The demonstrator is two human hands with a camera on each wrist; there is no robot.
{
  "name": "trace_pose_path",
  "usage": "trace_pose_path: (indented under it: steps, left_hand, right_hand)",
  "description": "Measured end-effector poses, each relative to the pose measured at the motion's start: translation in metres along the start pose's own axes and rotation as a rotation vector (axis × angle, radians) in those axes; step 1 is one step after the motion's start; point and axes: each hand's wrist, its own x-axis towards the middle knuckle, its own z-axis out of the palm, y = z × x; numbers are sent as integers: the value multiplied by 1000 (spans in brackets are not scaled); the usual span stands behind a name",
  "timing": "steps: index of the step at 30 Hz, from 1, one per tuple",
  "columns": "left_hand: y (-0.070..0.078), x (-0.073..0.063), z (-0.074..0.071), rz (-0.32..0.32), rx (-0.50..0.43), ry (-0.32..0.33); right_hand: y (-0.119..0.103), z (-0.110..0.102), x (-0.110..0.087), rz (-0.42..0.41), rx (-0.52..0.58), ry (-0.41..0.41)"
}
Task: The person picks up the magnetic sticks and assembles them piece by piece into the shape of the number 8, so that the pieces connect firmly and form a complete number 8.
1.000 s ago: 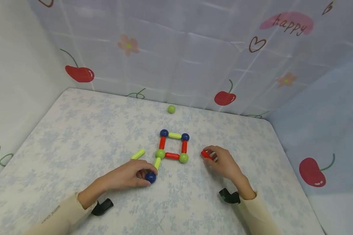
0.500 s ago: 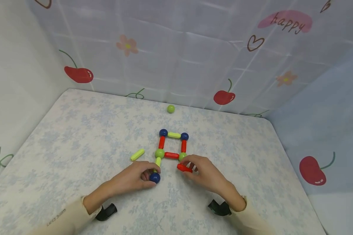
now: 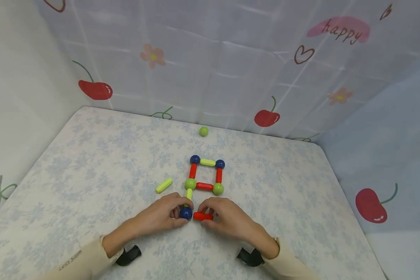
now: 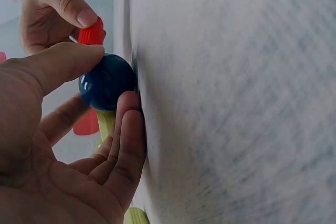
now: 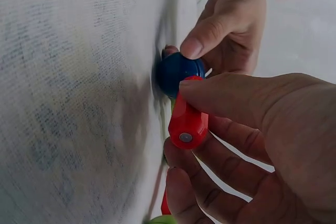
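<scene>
My left hand (image 3: 162,213) holds a dark blue ball (image 4: 107,82) between thumb and fingers at the near end of a yellow-green rod (image 3: 189,195). That rod runs up to a green ball (image 3: 190,184), the near-left corner of a square of rods and balls. My right hand (image 3: 227,217) pinches a red magnetic rod (image 5: 189,121), whose far end points at the blue ball. In the head view a very small gap, if any, lies between them; whether they touch I cannot tell. A metal disc shows in the rod's near end in the right wrist view.
The square has red rods (image 3: 204,186), a yellow-green rod (image 3: 208,162), two blue balls (image 3: 220,164) at the back and a second green ball (image 3: 218,189). A loose yellow-green rod (image 3: 164,185) lies left of it. Another green ball (image 3: 203,131) sits near the table's back edge.
My right hand has carried the red rod leftward and nearer to me, from right of the square to beside the blue ball. My left hand has shifted slightly right with the blue ball.
</scene>
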Motion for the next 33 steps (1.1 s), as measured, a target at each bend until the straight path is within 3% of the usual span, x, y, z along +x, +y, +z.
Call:
trace_pose_path:
  steps: [8,15,18,21,27,33]
  left_hand:
    - [1,0,3,-20,43,-11]
    - [4,4,9,-10,128,-10]
    - [4,3,9,-12,114,-11]
    - [3,3,9,-15,86,-15]
    - [-2,6,8,-29,52,-42]
    - [-3,7,8,-41,42,-49]
  right_hand:
    - [1,3,5,-22,12,-15]
    - [5,-20,17,-35,59,-157]
    - [10,-39,35,-60,39,-168]
    - [21,-61,60,-43,-8,-105]
    - [56,-96,115,82,-88,24]
    - [81,-107,159,208,-152,83]
